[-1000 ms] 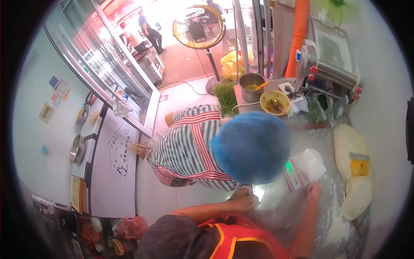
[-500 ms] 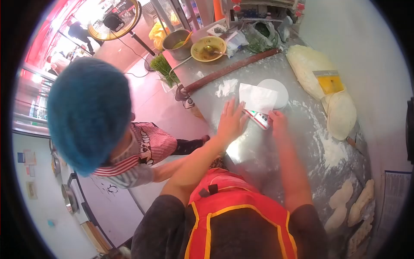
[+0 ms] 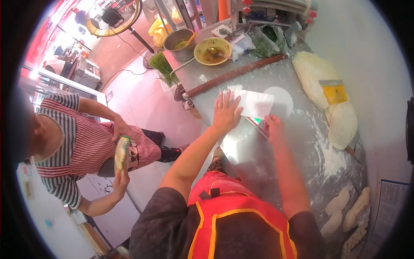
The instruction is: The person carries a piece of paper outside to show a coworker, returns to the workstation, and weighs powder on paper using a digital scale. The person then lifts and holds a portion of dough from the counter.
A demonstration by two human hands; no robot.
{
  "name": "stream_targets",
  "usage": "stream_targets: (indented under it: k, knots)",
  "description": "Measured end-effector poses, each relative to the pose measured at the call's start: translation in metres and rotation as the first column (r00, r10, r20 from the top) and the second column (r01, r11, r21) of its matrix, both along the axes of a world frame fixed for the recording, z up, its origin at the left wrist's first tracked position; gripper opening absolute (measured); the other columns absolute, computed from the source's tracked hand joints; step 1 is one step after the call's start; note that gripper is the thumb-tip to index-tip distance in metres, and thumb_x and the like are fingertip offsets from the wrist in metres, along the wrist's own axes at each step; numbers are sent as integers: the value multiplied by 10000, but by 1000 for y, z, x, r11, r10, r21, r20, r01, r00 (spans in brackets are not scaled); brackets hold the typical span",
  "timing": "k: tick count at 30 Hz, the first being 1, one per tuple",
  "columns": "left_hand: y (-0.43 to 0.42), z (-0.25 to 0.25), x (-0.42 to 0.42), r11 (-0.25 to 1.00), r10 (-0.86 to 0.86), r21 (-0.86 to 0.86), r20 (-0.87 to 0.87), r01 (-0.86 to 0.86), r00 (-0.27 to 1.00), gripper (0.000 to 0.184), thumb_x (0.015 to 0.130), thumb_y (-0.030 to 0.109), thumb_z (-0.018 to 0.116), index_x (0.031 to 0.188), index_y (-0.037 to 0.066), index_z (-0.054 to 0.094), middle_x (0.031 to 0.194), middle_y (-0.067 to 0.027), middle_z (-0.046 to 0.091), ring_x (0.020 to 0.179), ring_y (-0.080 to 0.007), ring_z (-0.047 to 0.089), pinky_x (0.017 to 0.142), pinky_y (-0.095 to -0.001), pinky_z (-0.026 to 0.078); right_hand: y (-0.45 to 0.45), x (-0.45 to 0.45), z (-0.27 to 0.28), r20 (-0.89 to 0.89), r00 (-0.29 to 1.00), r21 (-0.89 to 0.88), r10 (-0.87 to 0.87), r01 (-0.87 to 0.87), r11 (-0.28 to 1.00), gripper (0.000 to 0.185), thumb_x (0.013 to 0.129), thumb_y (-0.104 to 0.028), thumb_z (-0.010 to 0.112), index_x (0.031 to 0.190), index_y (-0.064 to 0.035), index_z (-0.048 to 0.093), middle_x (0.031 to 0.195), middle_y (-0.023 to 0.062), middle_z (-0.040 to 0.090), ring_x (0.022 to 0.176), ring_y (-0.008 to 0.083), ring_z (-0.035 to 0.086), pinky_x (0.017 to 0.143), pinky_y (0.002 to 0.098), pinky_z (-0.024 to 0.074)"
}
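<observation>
Metal worktable [image 3: 258, 172], flour-dusted, is seen from above, w/ the R half of the view mostly taken up by it. At far L, past the table edge, a co-worker [image 3: 97, 142] in a red-striped apron is seen; a wrapped packet [image 3: 122, 154] is held in both the co-worker's hands, well apart from the work. A yellow-rimmed fan [image 3: 113, 17] is seen on the floor, upper L.

Along the R side of the table, a large pale dough slab [image 3: 311, 77] is laid, w/ a yellow scraper [image 3: 333, 92] resting on it; smaller dough pieces [image 3: 338, 200] are set at lower R. The far side is barred by a long brown rod [image 3: 237, 77], laid diagonally btwn the work and the clutter: metal pot [image 3: 179, 44], yellow bowl [image 3: 212, 51] w/ spoon, bag of greens [image 3: 268, 39]. Loose green stalks [image 3: 162, 65] are stood nr. the table's L edge.

Mid-table, L hand [image 3: 226, 113] is held flat, fingers spread, at the L edge of a white sheet [image 3: 255, 102]. The sheet's nr. R corner is pinched by R hand [image 3: 274, 126], fingers curled. A round white plate [image 3: 283, 102] is partly covered by the sheet. Just below the sheet, a small scale [image 3: 260, 123] w/ green-lit display is partly hidden.
</observation>
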State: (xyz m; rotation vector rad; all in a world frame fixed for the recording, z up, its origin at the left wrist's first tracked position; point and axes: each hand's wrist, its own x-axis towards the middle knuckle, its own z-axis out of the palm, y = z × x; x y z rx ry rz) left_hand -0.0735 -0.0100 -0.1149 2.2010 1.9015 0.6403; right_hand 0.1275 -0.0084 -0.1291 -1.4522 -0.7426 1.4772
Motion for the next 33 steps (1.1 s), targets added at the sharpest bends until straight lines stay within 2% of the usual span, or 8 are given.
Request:
stream_targets:
  k: [3, 6, 9, 12, 15, 21, 30, 33]
  knots:
    - [15, -14, -7, 1000, 19, 17, 8, -20, 1000, 443, 859, 370, 399, 1234, 136, 421, 1365, -169, 209, 1261, -394, 137, 1002, -506, 140, 3, -4, -1, 59, 998, -46, -8, 11, 999, 143, 768, -119, 572, 665, -27, 538, 521, -24, 434, 462, 63, 373, 426, 223, 284]
    - [34, -30, -16, 997, 15, 78, -5, -15, 1000, 438, 855, 365, 409, 1222, 128, 433, 1359, -169, 224, 1256, -397, 150, 998, -509, 152, 6, -3, -2, 128, 989, -78, 69, -59, 995, 136, 808, -144, 542, 713, -46, 542, 590, -24, 476, 540, 60, 437, 502, 209, 366]
    - [48, -34, -19, 995, 42, 85, -3, -42, 999, 429, 852, 356, 416, 1216, 129, 440, 1352, -169, 236, 1255, -395, 154, 996, -508, 158, 6, -5, 0, 127, 991, -112, 34, -20, 994, 140, 808, -144, 542, 710, -44, 541, 588, -24, 475, 529, 62, 433, 486, 207, 361]
    - [46, -20, -23, 992, -88, 82, -39, 91, 995, 419, 851, 347, 419, 1208, 131, 448, 1345, -174, 247, 1254, -392, 160, 995, -508, 164, 7, -8, -2, 153, 988, -88, 13, 0, 996, 144, 806, -150, 547, 708, -45, 540, 586, -24, 474, 517, 62, 430, 474, 205, 358]
    - [45, -23, -26, 981, -170, 87, -69, 176, 983, 409, 852, 337, 418, 1202, 128, 455, 1339, -175, 255, 1253, -387, 168, 994, -506, 166, 7, -15, -2, 109, 993, -46, -53, 58, 997, 142, 777, -125, 569, 678, -27, 547, 521, -21, 441, 453, 59, 371, 416, 219, 287]
    - [56, -37, -36, 993, -37, 112, -92, 48, 995, 400, 854, 326, 414, 1185, 110, 471, 1337, -174, 263, 1250, -381, 179, 994, -505, 167, 4, -20, 1, 81, 993, -96, -87, 94, 991, 136, 778, -121, 569, 683, -27, 544, 528, -24, 440, 447, 56, 373, 408, 216, 290]
    - [55, -11, -41, 985, -74, 160, 68, 62, 995, 345, 857, 312, 409, 1108, 122, 549, 1333, -143, 292, 1253, -359, 191, 998, -496, 172, 3, -18, 5, 87, 992, -84, -88, 95, 992, 133, 774, -122, 572, 686, -27, 547, 539, -22, 441, 455, 59, 389, 411, 215, 319]
    - [49, -8, -35, 979, -138, 146, -14, 139, 990, 340, 854, 315, 412, 1105, 136, 556, 1330, -133, 303, 1250, -355, 201, 996, -498, 177, 2, -20, 6, 74, 993, -88, -90, 96, 991, 133, 773, -120, 571, 685, -22, 548, 535, -21, 439, 452, 59, 390, 411, 215, 319]
